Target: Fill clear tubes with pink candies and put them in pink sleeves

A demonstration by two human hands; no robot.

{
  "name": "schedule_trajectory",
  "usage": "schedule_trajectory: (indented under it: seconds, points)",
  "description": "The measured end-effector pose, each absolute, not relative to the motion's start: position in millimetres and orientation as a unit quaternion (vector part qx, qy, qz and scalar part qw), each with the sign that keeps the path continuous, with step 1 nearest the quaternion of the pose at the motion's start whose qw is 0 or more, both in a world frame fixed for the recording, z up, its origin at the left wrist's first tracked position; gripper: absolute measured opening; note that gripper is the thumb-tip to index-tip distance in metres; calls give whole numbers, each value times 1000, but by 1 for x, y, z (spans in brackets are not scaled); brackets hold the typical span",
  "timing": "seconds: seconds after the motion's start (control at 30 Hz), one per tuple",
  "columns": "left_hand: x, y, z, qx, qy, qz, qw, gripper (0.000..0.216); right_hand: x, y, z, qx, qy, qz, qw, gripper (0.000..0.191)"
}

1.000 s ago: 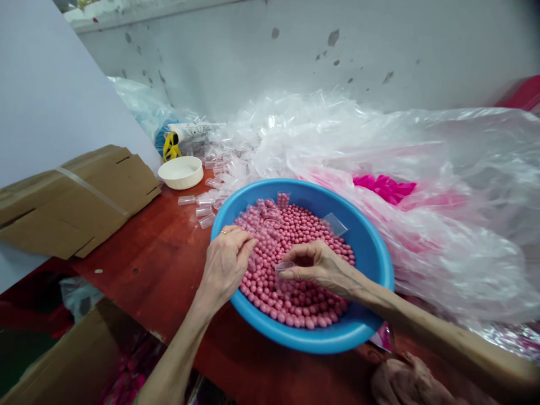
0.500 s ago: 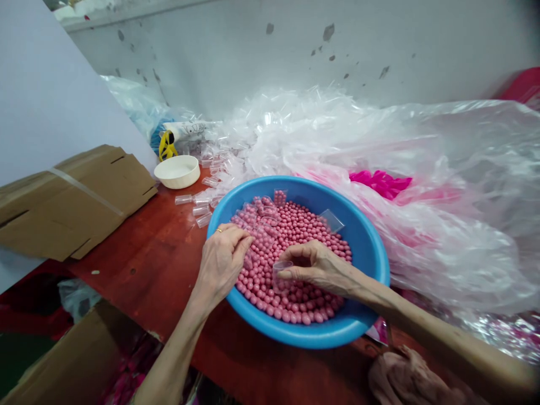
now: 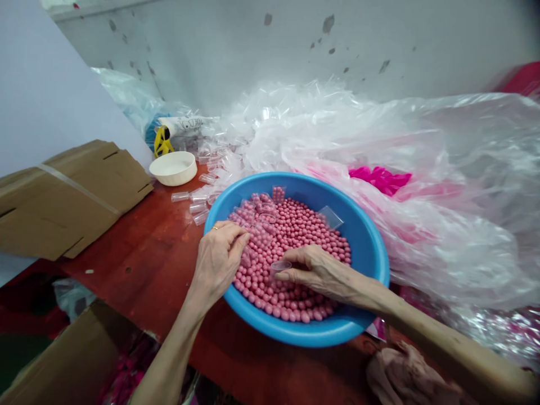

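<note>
A blue basin (image 3: 371, 253) holds a mass of pink beads (image 3: 307, 230). Between the thumb and fingers of my right hand (image 3: 320, 273) is a clear plastic tube (image 3: 277, 269), its rim up and its lower part down among the beads. At the basin's left side is my left hand (image 3: 221, 250), thumb and fingers pinched together; whatever they grip is hidden. Just beyond its fingertips lie several bead-filled clear tubes (image 3: 259, 216). One more filled tube (image 3: 278, 194) leans on the far wall, and a flat clear piece (image 3: 330, 217) rests at the far right.
Loose clear tubes (image 3: 198, 207) are scattered left of the basin on the red table (image 3: 164, 242). A white bowl (image 3: 174, 169), yellow-handled scissors (image 3: 162, 142) and flattened cardboard (image 3: 76, 197) lie farther left. Plastic bags (image 3: 442, 225) crowd the right, and a cloth (image 3: 405, 374) lies at the front.
The tube in my right hand has sunk slightly lower into the beads. My left hand keeps its pinch at the basin's left side. The whole view has shifted slightly.
</note>
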State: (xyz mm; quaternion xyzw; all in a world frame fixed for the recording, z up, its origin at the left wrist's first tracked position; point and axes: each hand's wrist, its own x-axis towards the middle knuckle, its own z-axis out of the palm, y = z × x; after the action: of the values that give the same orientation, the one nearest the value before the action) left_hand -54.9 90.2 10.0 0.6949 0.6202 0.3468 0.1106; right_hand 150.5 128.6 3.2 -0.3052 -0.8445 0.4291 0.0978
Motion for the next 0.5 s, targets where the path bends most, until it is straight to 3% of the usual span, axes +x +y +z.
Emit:
schedule_trajectory:
  seconds: [0.5]
  points:
    - [-56, 91, 6, 690, 612, 370, 116, 18, 149, 126, 9, -317, -855, 408, 57, 39]
